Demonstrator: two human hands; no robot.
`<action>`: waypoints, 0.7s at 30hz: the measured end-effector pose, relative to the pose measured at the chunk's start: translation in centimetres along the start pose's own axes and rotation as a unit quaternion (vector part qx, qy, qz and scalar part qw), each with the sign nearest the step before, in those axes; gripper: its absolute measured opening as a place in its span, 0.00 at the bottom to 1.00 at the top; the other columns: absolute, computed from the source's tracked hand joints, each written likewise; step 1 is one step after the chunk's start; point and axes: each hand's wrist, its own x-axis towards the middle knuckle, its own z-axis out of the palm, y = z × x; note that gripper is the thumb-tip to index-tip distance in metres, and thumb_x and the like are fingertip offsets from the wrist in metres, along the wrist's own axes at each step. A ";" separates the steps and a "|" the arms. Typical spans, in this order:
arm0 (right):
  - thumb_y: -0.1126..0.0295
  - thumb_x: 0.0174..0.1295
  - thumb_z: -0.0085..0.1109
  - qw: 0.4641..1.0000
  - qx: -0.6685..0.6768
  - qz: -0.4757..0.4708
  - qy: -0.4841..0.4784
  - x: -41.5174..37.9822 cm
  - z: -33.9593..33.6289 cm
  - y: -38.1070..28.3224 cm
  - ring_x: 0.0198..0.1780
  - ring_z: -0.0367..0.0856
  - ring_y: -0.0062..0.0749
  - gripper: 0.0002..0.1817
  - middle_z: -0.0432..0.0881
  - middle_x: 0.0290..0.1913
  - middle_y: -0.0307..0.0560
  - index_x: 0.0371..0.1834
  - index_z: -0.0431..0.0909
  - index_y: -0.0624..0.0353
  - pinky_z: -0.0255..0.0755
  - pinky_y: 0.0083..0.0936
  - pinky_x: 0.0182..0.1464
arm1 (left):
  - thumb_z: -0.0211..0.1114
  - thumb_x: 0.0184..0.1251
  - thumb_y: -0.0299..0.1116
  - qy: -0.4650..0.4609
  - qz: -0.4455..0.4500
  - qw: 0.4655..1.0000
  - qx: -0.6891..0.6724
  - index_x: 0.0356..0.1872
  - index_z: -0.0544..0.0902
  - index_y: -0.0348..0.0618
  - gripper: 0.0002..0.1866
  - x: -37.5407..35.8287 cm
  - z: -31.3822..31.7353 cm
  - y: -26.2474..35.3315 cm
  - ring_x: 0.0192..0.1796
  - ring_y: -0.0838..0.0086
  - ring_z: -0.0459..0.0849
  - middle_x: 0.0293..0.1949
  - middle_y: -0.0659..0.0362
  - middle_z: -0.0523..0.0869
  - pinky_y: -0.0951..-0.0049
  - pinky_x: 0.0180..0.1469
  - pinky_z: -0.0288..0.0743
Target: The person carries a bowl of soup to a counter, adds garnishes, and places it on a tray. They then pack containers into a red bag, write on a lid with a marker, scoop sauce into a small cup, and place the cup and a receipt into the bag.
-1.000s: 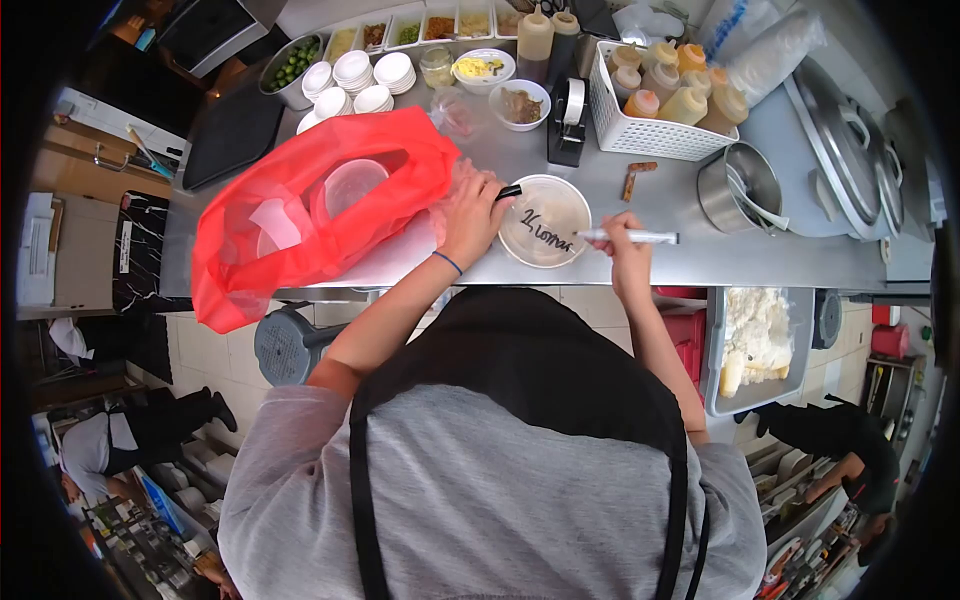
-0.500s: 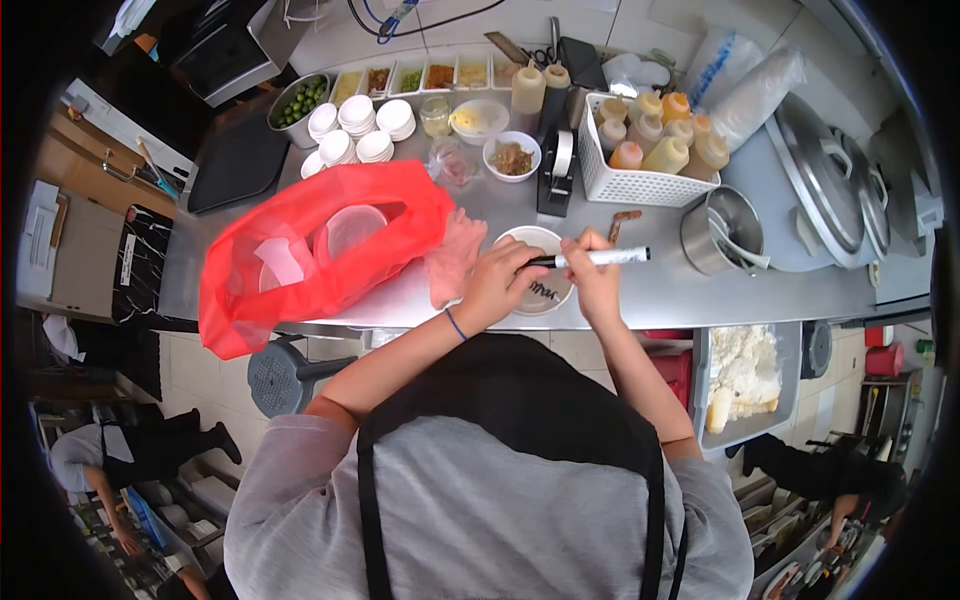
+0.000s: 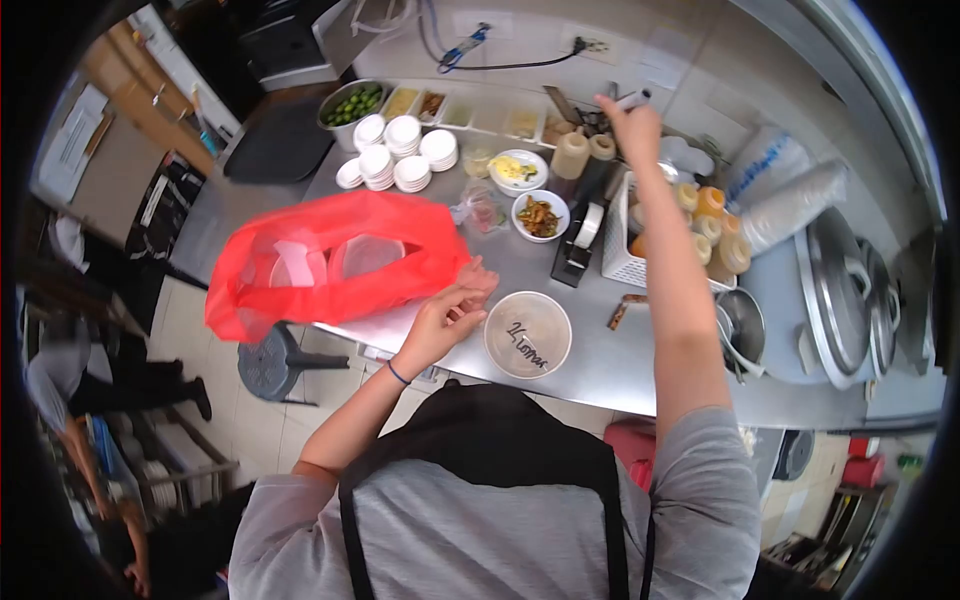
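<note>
A round clear container [image 3: 528, 336] with black handwriting on it stands near the counter's front edge. Just left of it is my left hand [image 3: 447, 325], its thumb apart from the loosely bent fingers, beside the gathered end of a red bag [image 3: 340, 300]. The bag has clear containers inside. My right hand [image 3: 632, 125] is raised at the back of the counter, closed round a marker [image 3: 635, 99], over dark utensils beside the sauce bottles.
Behind are stacked white cups [image 3: 402, 135], two food bowls [image 3: 541, 216], a tape dispenser [image 3: 578, 245] and a white basket [image 3: 622, 250] of bottles. A metal pot [image 3: 742, 330] and large lids [image 3: 835, 300] stand right. A co-worker [image 3: 65, 375] is at the far left.
My right hand has moved up and away from the container, taking the marker to the back. My left hand has let go of the marker and moved left. The view has tilted.
</note>
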 end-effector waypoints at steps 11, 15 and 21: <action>0.73 0.52 0.56 0.843 0.199 0.036 -0.498 -15.2 -0.4 3.7 0.23 0.76 0.20 0.05 0.79 0.24 0.41 0.30 0.78 0.62 0.70 0.19 0.26 | 0.63 0.55 0.29 0.099 -0.044 0.993 0.050 0.35 0.82 0.38 0.08 -4.1 -4.0 0.5 0.28 0.74 0.78 0.29 0.56 0.82 0.77 0.30 0.70; 0.72 0.56 0.54 0.749 0.189 0.124 -0.623 -23.8 -1.3 5.2 0.26 0.78 0.23 0.10 0.79 0.26 0.43 0.40 0.75 0.63 0.73 0.20 0.27 | 0.63 0.55 0.29 0.133 -0.057 0.983 0.115 0.34 0.81 0.36 0.08 -3.7 -7.0 3.4 0.33 0.73 0.79 0.32 0.56 0.82 0.76 0.34 0.71; 0.75 0.57 0.48 0.709 0.344 0.308 -0.533 -27.2 -2.5 4.3 0.24 0.79 0.26 0.16 0.79 0.29 0.46 0.50 0.67 0.62 0.77 0.18 0.25 | 0.63 0.51 0.27 0.275 0.031 0.865 0.419 0.33 0.80 0.37 0.08 -3.5 -12.7 4.7 0.40 0.60 0.78 0.34 0.52 0.81 0.66 0.43 0.71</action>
